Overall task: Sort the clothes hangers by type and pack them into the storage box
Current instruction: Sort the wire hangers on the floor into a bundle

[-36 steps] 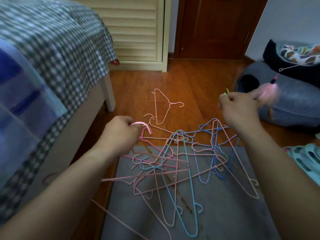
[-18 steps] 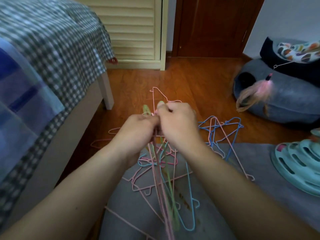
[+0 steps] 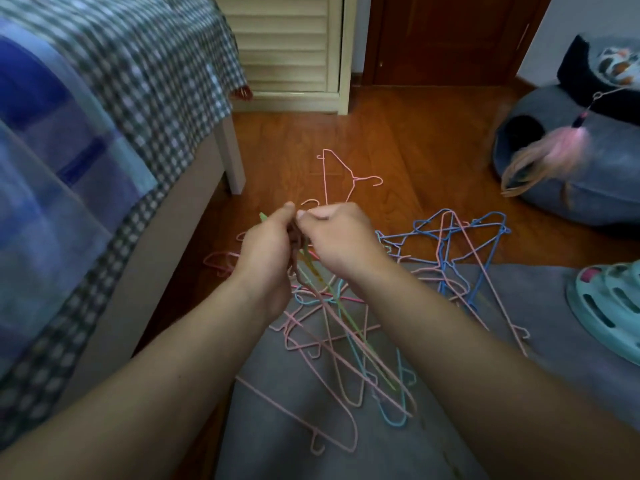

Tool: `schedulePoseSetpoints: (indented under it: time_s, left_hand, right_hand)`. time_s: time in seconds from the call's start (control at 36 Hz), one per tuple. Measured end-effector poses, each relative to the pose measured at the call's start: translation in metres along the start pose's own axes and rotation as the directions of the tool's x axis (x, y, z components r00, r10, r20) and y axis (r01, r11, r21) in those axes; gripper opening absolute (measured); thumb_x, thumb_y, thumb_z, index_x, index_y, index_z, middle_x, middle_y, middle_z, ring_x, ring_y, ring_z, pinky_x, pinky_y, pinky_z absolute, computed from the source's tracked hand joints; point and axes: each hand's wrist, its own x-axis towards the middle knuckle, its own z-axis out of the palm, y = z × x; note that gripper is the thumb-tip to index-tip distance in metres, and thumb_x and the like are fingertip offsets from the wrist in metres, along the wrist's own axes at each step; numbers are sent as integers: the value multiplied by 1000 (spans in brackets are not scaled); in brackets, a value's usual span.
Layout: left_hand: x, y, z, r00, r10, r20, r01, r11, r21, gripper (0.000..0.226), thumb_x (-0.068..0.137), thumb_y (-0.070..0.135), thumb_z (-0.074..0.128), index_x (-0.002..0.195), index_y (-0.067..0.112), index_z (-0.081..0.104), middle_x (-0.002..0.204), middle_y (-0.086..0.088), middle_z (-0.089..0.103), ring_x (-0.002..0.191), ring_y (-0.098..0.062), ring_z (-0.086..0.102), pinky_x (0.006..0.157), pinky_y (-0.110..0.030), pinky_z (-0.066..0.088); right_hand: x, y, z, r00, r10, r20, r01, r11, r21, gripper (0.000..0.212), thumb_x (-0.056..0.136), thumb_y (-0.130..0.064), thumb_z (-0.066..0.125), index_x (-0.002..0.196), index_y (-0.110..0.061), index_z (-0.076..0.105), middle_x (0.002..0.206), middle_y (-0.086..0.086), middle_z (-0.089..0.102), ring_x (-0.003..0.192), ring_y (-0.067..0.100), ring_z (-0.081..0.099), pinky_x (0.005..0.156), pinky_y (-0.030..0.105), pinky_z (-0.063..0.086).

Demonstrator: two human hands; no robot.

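Hooks are hidden between both fists (blurry). Left hand (image 3: 266, 258) and right hand (image 3: 341, 242) each have a closed grip on the hanger bunch (image 3: 332, 327) above the grey mat (image 3: 277, 427).

Two forearms are seen, entering from the near edge and ending in a left hand (image 3: 266, 251) and a right hand (image 3: 341, 242), both bare. No sleeve is shown along either arm. Nothing is worn at wrists or fingers.
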Motion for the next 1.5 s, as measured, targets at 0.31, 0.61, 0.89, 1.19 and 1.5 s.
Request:
schedulePoseSetpoints:
  time_s: [0.31, 0.61, 0.89, 1.19, 1.5]
  left_hand:
    - [26, -7, -42, 988, 120, -97, -95, 969, 228, 26, 100, 25, 61, 83, 11, 76, 72, -2, 76, 82, -13, 69, 89, -36, 46]
    - [39, -8, -59, 939, 183, -291, -98, 954, 284, 30, 97, 24, 57, 72, 13, 69, 61, -1, 66, 37, -4, 44, 58, -29, 35]
    - [42, 2, -50, 870, 296, -394, -228, 950, 211, 35, 97, 30, 55, 67, 17, 68, 49, 2, 59, 51, -22, 49, 66, -42, 41]
    - [31, 15, -43, 913, 338, -227, -320, 940, 114, 36, 105, 31, 53, 77, 14, 67, 60, 0, 59, 53, -12, 52, 59, -27, 44]
    - [32, 31, -48, 945, 325, -42, -327, 944, -54, 24, 104, 24, 55, 97, 8, 71, 81, -6, 74, 74, -16, 65, 74, -28, 55]
  right_hand:
    - [-18, 170, -20, 904, 422, -73, -368, 679, -635, 26, 88, -21, 58, 111, -12, 63, 118, 17, 65, 112, 36, 62, 90, 37, 52]
    - [-53, 238, -36, 889, 438, -131, -400, 606, -687, 22, 100, -21, 40, 114, -13, 54, 122, 19, 66, 115, 37, 62, 89, 37, 49]
    - [-34, 223, -38, 921, 98, -376, -294, 810, -508, 27, 104, -35, 40, 90, -15, 51, 89, 20, 67, 86, 42, 63, 66, 39, 39]
    - [-6, 194, -59, 887, 418, -193, -292, 835, 467, 26, 101, -4, 41, 86, -10, 61, 41, -3, 31, 30, 8, 30, 38, 20, 37]
    - [-17, 183, -37, 954, 263, -145, -225, 946, 233, 26, 104, -12, 45, 83, -11, 61, 51, 3, 38, 33, 10, 39, 41, 26, 41]
